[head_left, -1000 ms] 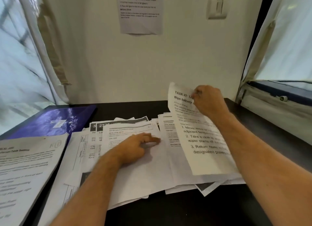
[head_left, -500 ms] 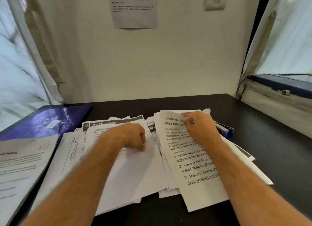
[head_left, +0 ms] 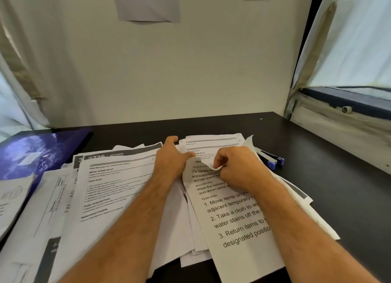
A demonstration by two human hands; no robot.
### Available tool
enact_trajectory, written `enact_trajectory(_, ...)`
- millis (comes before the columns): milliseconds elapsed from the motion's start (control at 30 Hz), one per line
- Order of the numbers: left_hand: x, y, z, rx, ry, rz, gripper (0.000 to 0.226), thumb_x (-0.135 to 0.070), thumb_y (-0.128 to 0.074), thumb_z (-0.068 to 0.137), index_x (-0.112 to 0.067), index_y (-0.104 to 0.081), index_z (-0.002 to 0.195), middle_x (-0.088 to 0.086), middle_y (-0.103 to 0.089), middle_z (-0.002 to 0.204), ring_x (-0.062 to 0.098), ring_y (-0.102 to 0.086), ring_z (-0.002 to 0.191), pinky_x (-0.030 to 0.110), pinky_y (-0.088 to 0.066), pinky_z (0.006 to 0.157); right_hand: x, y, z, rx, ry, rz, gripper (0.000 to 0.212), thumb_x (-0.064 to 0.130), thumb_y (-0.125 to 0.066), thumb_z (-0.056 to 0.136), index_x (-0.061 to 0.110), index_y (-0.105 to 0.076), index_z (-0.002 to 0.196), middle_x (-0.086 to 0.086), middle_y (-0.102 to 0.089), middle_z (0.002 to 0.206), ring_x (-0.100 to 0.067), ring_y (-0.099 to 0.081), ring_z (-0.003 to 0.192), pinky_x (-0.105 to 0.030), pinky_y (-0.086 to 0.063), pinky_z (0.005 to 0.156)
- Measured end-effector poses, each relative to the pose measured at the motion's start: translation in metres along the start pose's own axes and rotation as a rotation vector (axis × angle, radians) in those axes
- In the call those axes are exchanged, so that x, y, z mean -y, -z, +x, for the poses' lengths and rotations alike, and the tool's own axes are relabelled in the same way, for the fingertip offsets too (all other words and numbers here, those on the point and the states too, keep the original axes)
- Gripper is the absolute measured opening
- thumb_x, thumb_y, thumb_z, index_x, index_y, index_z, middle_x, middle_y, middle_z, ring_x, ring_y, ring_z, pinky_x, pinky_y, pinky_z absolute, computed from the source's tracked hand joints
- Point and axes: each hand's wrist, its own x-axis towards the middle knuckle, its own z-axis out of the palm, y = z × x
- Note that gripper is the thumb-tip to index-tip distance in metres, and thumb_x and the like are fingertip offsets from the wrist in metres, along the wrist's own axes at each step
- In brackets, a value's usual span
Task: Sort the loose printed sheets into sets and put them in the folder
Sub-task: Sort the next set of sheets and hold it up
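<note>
A dark desk (head_left: 317,177) runs from the pale wall to the near edge of view, bare along its far strip and down its right side beyond the papers. Most of its middle and left is covered by a spread of loose printed sheets (head_left: 110,193), overlapping at skewed angles, their lower edges reaching toward the near desk edge. At far left a blue folder (head_left: 38,153) lies flat and closed, its near corner overlapped by a separate white sheet (head_left: 12,198). On the right of the spread lies a large-print sheet (head_left: 239,229) with numbered steps, its top edge curled up and back. The right hand (head_left: 239,168) has its fingers bent round that curled top edge, pinching it. Just beside it, the left hand (head_left: 171,157) lies flat with straight fingers pressing the neighbouring sheets, holding nothing. A blue stapler (head_left: 273,159) pokes out from under the papers' right edge, with bare desk beyond.
</note>
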Motion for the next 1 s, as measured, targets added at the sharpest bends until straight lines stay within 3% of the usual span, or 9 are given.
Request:
enact_trajectory(200,0.009,-0.001,0.009,0.064,0.067,-0.127,0.077,-0.025,-0.081,0.083,-0.022,-0.037,0.146,0.007,-0.066,0.124,0.022,-0.065,0.107,0.021,-0.045,0.056,0.001,-0.002,-0.003,0.032,0.023,0.060,0.019,0.010,-0.068,0.080,0.030,-0.067,0.083,0.016,-0.062,0.089,-0.005,-0.058,0.083,-0.018,-0.049,0.067)
enact_trajectory(333,0.010,-0.003,0.009,0.055,-0.127,0.061,0.076,-0.037,-0.082,0.079,-0.020,-0.044,0.143,0.003,-0.058,0.136,0.023,-0.057,0.122,0.037,-0.051,0.098,-0.001,0.001,-0.008,0.019,0.026,0.104,0.022,0.005,-0.065,0.078,0.026,-0.069,0.084,0.014,-0.063,0.088,-0.006,-0.058,0.079,-0.017,-0.047,0.061)
enact_trajectory(433,0.012,-0.008,0.006,0.162,-0.215,0.422,0.089,-0.065,-0.069,0.079,-0.023,-0.035,0.150,-0.001,-0.054,0.142,0.022,-0.048,0.133,0.048,-0.020,0.122,-0.005,0.002,-0.010,-0.026,0.032,0.174,0.025,-0.001,-0.060,0.077,0.023,-0.069,0.081,0.011,-0.065,0.085,-0.007,-0.061,0.077,-0.016,-0.047,0.059)
enact_trajectory(500,0.010,-0.010,0.005,0.224,-0.172,0.495,0.091,-0.068,-0.061,0.084,-0.025,-0.024,0.155,0.000,-0.050,0.148,0.024,-0.043,0.139,0.049,-0.008,0.125,-0.009,-0.001,-0.011,-0.051,0.015,0.236,0.026,-0.003,-0.060,0.076,0.021,-0.069,0.078,0.008,-0.066,0.082,-0.007,-0.062,0.073,-0.015,-0.048,0.057)
enact_trajectory(567,0.007,-0.011,0.002,0.220,-0.183,0.404,0.083,-0.056,-0.067,0.087,-0.027,-0.027,0.154,0.001,-0.051,0.147,0.024,-0.047,0.134,0.043,-0.028,0.119,-0.015,-0.006,-0.010,-0.081,-0.002,0.285,0.027,-0.004,-0.060,0.075,0.022,-0.068,0.074,0.009,-0.067,0.079,-0.007,-0.062,0.070,-0.014,-0.047,0.056)
enact_trajectory(633,0.003,-0.011,0.000,0.150,-0.210,0.172,0.068,-0.035,-0.073,0.089,-0.026,-0.040,0.147,0.001,-0.059,0.135,0.015,-0.060,0.109,0.025,-0.051,0.089,-0.020,-0.008,-0.010,-0.107,-0.006,0.326,0.029,-0.004,-0.061,0.076,0.023,-0.067,0.071,0.009,-0.068,0.081,-0.007,-0.063,0.077,-0.012,-0.049,0.061)
enact_trajectory(733,0.003,-0.010,0.001,0.026,-0.178,-0.193,0.049,-0.018,-0.072,0.090,-0.022,-0.054,0.135,-0.003,-0.067,0.120,0.004,-0.066,0.085,0.013,-0.054,0.060,-0.024,-0.008,-0.011,-0.152,0.018,0.376,0.031,-0.007,-0.060,0.075,0.023,-0.065,0.070,0.008,-0.068,0.082,-0.006,-0.063,0.081,-0.008,-0.049,0.063)
enact_trajectory(900,0.007,-0.006,0.002,-0.023,-0.081,-0.524,0.028,-0.016,-0.068,0.093,-0.021,-0.065,0.121,-0.002,-0.074,0.108,0.014,-0.074,0.088,0.038,-0.063,0.077,-0.025,-0.006,-0.014,-0.316,0.140,0.410,0.034,-0.009,-0.059,0.073,0.024,-0.063,0.074,0.010,-0.066,0.083,-0.006,-0.063,0.084,-0.017,-0.055,0.068)
enact_trajectory(1000,0.004,-0.003,0.001,0.011,-0.048,-0.692,0.024,-0.011,-0.066,0.094,-0.018,-0.066,0.118,0.001,-0.075,0.105,0.018,-0.075,0.087,0.039,-0.063,0.074,-0.026,-0.006,-0.014,-0.406,0.201,0.436,0.031,-0.008,-0.059,0.073,0.023,-0.063,0.076,0.008,-0.066,0.081,-0.009,-0.064,0.079,-0.024,-0.056,0.065)
